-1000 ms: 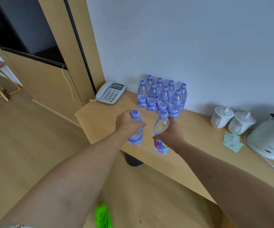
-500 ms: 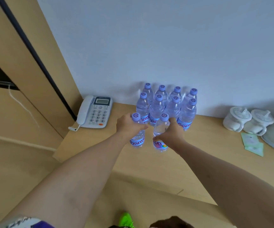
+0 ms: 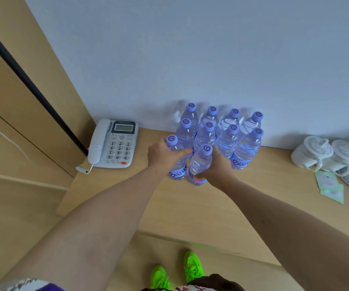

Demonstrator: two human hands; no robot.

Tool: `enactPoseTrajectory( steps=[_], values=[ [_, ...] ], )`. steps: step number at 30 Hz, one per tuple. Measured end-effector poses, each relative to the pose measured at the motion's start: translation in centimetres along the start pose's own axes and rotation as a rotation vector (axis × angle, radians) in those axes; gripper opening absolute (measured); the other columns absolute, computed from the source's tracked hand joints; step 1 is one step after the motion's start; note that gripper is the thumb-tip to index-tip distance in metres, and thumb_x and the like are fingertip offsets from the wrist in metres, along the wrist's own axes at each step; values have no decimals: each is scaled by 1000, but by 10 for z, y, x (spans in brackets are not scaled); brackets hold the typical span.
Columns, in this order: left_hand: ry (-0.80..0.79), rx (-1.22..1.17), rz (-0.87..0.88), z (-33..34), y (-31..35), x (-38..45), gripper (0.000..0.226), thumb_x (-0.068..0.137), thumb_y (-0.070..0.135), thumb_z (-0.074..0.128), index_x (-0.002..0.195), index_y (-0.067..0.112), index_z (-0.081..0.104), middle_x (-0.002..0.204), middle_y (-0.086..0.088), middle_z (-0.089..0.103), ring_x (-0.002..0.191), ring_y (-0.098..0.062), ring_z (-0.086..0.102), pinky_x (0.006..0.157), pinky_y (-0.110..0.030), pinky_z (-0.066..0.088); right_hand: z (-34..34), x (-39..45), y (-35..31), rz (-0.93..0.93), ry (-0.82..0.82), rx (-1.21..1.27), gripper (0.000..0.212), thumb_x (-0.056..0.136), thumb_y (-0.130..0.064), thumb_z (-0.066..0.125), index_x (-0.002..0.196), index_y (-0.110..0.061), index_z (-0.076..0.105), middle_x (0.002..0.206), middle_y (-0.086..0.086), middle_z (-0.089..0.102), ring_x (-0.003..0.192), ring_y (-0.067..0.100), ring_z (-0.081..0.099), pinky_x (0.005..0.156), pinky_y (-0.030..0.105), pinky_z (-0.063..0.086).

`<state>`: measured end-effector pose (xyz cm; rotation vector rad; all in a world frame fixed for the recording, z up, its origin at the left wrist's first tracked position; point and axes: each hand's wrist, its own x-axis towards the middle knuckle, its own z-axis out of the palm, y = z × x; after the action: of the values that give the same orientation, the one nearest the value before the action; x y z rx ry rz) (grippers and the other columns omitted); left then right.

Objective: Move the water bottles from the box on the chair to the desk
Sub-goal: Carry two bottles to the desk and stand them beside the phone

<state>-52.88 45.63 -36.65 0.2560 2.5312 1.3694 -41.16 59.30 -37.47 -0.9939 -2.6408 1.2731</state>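
Observation:
Several clear water bottles with purple caps (image 3: pixel 226 131) stand in two rows on the wooden desk (image 3: pixel 190 206), against the wall. My left hand (image 3: pixel 163 155) grips one more bottle (image 3: pixel 177 171) just in front of the left end of the group. My right hand (image 3: pixel 217 166) holds another bottle (image 3: pixel 199 164) beside it, slightly tilted, its base at the desk surface. Both held bottles sit close to the front row. The box and chair are out of view.
A white desk phone (image 3: pixel 114 143) lies on the desk to the left of the bottles. Two white lidded cups (image 3: pixel 326 155) and green packets (image 3: pixel 329 185) sit at the right, with a kettle base edge beyond. My green shoes (image 3: pixel 177 269) show below the desk's front edge.
I have stepped closer to the desk, and both hands have carried their bottles forward and down until they sit right in front of the standing group.

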Motion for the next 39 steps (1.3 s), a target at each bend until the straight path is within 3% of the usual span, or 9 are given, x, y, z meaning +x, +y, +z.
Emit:
enactPoseTrajectory(
  steps=[3,6,9,15,18,23,28,33,39],
  values=[
    [27,9,18,5,0,4,52,49,61,90,79,31,60,76,18,64,80,-12,65,67,-26,47,0,5,-1,-32,13,-117,80,56,-21,91,119,-33,44,80,-13,57,77,19,56,51,27,39],
    [13,14,30,11,1,7,60,47,64,89,90,29,65,83,16,68,83,-12,66,72,-29,52,1,13,-1,-11,40,-151,82,54,-19,93,121,-23,45,98,-1,58,88,21,51,65,30,40],
    [-28,8,54,12,0,7,69,43,67,88,96,30,64,86,19,66,84,-9,64,68,-23,47,4,17,0,15,64,-146,72,56,-18,93,103,-18,39,107,7,56,90,22,46,68,33,38],
    [-180,-32,27,4,-3,10,73,52,65,87,111,31,62,98,21,64,90,0,62,67,-13,42,-5,10,2,2,109,-22,74,58,-45,90,116,-22,51,103,-6,60,92,19,56,71,31,41],
    [-201,-67,-10,1,-5,13,68,57,62,86,111,28,64,103,15,67,94,-3,64,70,-17,46,-5,6,-3,-31,129,-15,60,60,-36,91,107,-21,56,96,-3,63,87,22,58,69,32,43],
    [-226,-32,-2,5,0,15,67,57,62,87,106,27,58,99,19,61,89,-2,60,66,-19,42,-11,7,-9,-2,43,-40,61,69,-9,79,123,-17,51,104,4,63,96,29,62,65,35,51],
    [-233,0,25,7,1,18,58,56,61,89,87,32,50,92,19,58,81,8,52,62,-18,39,-8,1,-14,21,154,-137,70,64,-41,89,115,-16,46,108,2,47,94,22,49,76,34,40],
    [-252,-13,42,4,-2,21,62,55,57,91,98,29,56,96,19,61,85,6,56,63,-18,42,-12,5,-20,-34,115,-103,59,68,-24,88,111,-10,51,108,8,58,99,26,54,73,32,40],
    [-265,-16,62,3,-4,22,63,55,54,92,101,27,58,97,17,63,88,-1,60,69,-22,48,-13,4,-26,11,116,-127,58,66,-22,87,112,-14,52,101,6,61,94,26,56,67,32,42]
  ],
)
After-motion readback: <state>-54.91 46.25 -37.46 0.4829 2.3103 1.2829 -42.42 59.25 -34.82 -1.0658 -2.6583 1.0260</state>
